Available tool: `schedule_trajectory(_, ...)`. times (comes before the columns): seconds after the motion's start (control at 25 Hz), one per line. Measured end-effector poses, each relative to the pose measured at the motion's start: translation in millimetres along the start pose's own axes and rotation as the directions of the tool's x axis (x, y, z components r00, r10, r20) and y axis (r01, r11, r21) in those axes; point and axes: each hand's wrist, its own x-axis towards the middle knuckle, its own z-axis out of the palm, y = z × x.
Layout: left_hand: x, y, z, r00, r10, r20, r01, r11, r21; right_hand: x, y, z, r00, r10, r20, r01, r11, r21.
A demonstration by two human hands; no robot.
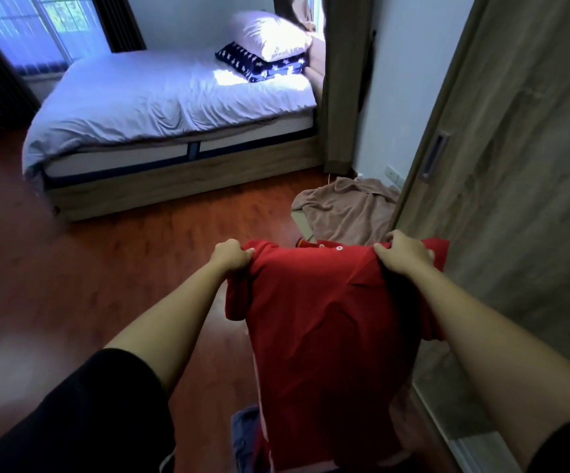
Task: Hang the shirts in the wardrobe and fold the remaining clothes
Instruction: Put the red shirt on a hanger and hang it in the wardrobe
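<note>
— What sort of place was it?
— It was a bedroom in a home. A bed [160,107] with a pale cover stood there, and a white pillow [270,37] lay on a dark starred pillow [259,67].
— What else showed it?
— A window [38,25] with dark curtains [120,22] was behind the bed, the floor [72,268] was red-brown wood, and a sliding wardrobe door [515,165] was at the right.
</note>
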Motion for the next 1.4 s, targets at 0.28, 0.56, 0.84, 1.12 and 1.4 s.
schedule_trajectory(0.28,-17,-4,-5,0.926,0.122,-0.358,-0.261,0.891,-0.372,-17,-4,-9,0.819,-0.244,-0.519,0.347,0.932,0.109)
schedule_trajectory(0.56,-66,-25,-17,0.877,0.423,-0.227,-0.473,0.684,-0.556,-58,44,-15,0.688,-0.52,-0.506,0.628,0.776,0.055)
schedule_trajectory(0.84,-64,4,19,0.902,0.393,-0.178,-0.401,0.916,-0.013,-55,35,-10,0.908,-0.397,-0.131,0.39,0.918,-0.074)
schedule_trajectory(1.12,-52,80,5,0.969,0.131,-0.208,-0.086,0.974,0.211,-31,1,-24,0.924,-0.377,-0.067,0.35,0.902,-0.253)
schedule_trajectory(1.4,-32,124,4,0.993,-0.117,0.003,0.096,0.829,0.551,-24,-14,-37,0.96,-0.243,-0.136,0.185,0.921,-0.342)
